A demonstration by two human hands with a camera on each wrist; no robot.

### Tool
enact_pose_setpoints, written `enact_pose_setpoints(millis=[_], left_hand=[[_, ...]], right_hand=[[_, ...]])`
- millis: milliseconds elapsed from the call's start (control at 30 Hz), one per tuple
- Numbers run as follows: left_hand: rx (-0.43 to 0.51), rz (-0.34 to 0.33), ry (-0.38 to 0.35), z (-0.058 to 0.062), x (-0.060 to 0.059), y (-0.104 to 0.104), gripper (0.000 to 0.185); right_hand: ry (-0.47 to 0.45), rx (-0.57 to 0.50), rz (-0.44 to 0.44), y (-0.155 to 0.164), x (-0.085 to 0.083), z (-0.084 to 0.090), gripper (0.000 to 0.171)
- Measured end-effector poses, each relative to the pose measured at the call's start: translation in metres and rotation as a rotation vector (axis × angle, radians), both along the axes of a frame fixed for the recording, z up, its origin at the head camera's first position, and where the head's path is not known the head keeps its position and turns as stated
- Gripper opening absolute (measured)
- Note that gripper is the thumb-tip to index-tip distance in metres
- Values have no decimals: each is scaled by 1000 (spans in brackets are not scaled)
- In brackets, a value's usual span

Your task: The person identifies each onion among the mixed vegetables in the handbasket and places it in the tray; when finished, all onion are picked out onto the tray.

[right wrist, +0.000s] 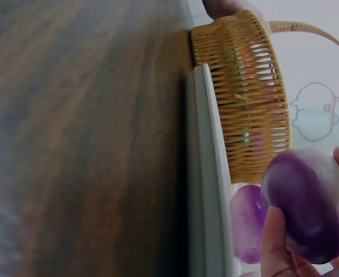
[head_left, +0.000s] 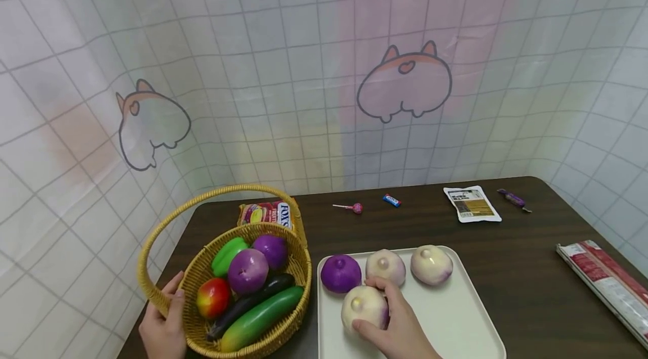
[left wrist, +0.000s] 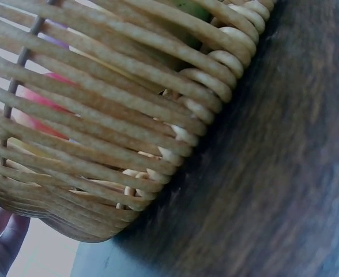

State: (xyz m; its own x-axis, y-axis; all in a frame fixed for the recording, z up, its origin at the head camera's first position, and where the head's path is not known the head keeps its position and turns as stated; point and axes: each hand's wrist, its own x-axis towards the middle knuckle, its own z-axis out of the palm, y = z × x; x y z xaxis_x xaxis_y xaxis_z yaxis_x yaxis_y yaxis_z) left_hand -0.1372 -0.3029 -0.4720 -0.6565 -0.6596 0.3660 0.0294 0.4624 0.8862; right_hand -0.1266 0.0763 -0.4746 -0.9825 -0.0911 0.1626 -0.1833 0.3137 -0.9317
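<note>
My right hand [head_left: 387, 319] grips a white and purple turnip [head_left: 361, 307] on the pale tray [head_left: 455, 319]; the same turnip [right wrist: 308, 205] fills the right wrist view, with my thumb [right wrist: 276, 242] on it. Three more turnips lie in a row behind it, a purple one [head_left: 341, 273] at the left. My left hand [head_left: 164, 325] holds the left side of the wicker basket [head_left: 298, 269]. The basket [left wrist: 112, 115] holds a green pepper [head_left: 228, 254], two purple turnips, an apple [head_left: 212, 297], an aubergine and a cucumber [head_left: 260, 317].
Along the table's back lie a candy packet [head_left: 266, 214], a lollipop [head_left: 351, 207], a small wrapped sweet [head_left: 391, 200], a sachet [head_left: 472, 203] and a purple wrapper [head_left: 513, 198]. A long red and white package [head_left: 604, 283] lies at the right edge. A grid-patterned cloth backs the table.
</note>
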Motion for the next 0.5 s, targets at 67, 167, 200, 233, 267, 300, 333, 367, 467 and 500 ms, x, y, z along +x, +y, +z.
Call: enact_pose_setpoints(millis=[67, 167, 200, 233, 267, 300, 333, 367, 467, 500], left_hand=[[-1, -2, 9, 0, 0, 0, 32], [0, -3, 19, 0, -1, 1, 33], [2, -6, 23, 0, -1, 1, 33], [2, -5, 21, 0, -1, 1, 33], [3, -6, 20, 0, 0, 1, 33], [2, -7, 17, 0, 0, 1, 33], [2, -7, 14, 0, 0, 1, 33], [2, -7, 13, 0, 0, 1, 33], [4, -8, 10, 0, 0, 1, 33], [3, -3, 6, 0, 1, 1, 33]], right_hand=[[-12, 2, 30, 3, 0, -2, 63], [-38, -5, 82, 6, 0, -6, 63], [-47, -7, 96, 7, 0, -7, 63], [-55, -7, 109, 8, 0, -8, 63], [-61, -8, 119, 9, 0, -10, 63], [-66, -5, 126, 9, 0, -11, 63], [-69, -4, 133, 10, 0, -12, 63], [-70, -2, 139, 10, 0, -13, 63], [-61, 16, 154, 10, 0, -17, 61], [-62, 24, 157, 10, 1, -18, 61]])
